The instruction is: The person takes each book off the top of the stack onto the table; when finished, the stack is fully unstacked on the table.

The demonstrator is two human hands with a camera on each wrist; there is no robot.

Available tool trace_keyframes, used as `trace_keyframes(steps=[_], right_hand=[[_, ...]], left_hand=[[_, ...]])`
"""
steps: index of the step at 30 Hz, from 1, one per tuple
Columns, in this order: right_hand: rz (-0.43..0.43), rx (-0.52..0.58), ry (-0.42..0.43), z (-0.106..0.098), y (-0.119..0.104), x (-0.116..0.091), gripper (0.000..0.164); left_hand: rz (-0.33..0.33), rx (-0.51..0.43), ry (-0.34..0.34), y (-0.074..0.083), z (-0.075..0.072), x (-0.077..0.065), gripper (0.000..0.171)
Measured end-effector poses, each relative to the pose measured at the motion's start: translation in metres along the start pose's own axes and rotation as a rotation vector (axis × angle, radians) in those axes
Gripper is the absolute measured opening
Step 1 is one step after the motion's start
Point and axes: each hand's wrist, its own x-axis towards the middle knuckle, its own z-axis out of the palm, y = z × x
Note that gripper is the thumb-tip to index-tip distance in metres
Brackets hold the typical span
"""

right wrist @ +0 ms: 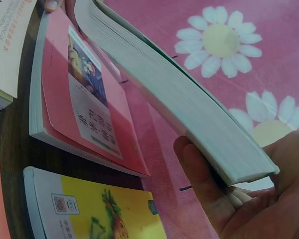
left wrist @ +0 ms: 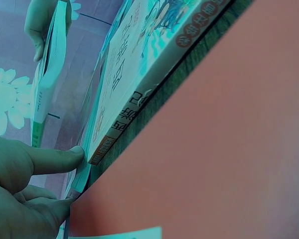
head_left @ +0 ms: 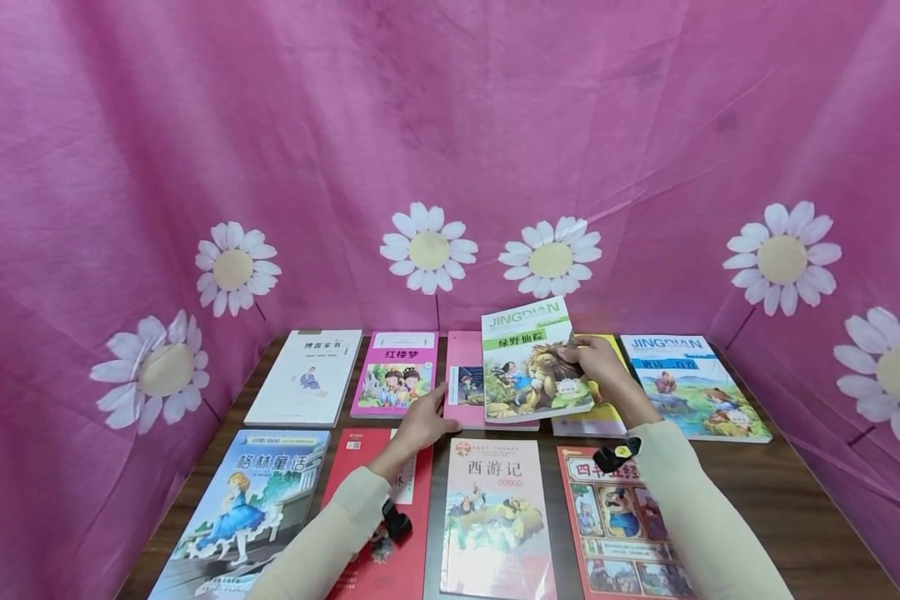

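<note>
My right hand (head_left: 596,362) grips a white and green book (head_left: 536,367) by its right edge, with a lion and a girl on the cover. The book is raised and tilted above a pink book (head_left: 462,417), hiding part of its cover. In the right wrist view the raised book's page edges (right wrist: 189,104) show, fingers on one side and thumb side on the other. My left hand (head_left: 423,421) pinches the near left corner of the pink book, which lies on the table. In the left wrist view, its thumb and fingers (left wrist: 57,160) meet that corner.
On the wooden table (head_left: 787,492) lie a white book (head_left: 303,379), magenta book (head_left: 395,375), yellow book (head_left: 607,408) and blue-green book (head_left: 693,387) behind. Nearer are a blue book (head_left: 240,508), red book (head_left: 345,467), cream book (head_left: 495,517) and red comic-style book (head_left: 618,525). A pink flowered curtain (head_left: 450,125) hangs behind.
</note>
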Motion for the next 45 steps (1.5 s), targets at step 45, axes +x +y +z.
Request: trace_keyframes(steps=[45], right_hand=[[0.006,-0.030,0.043,-0.092,0.033,-0.070,0.083]], left_hand=[[0.003,-0.062,-0.015,-0.002,0.001,0.001,0.090]])
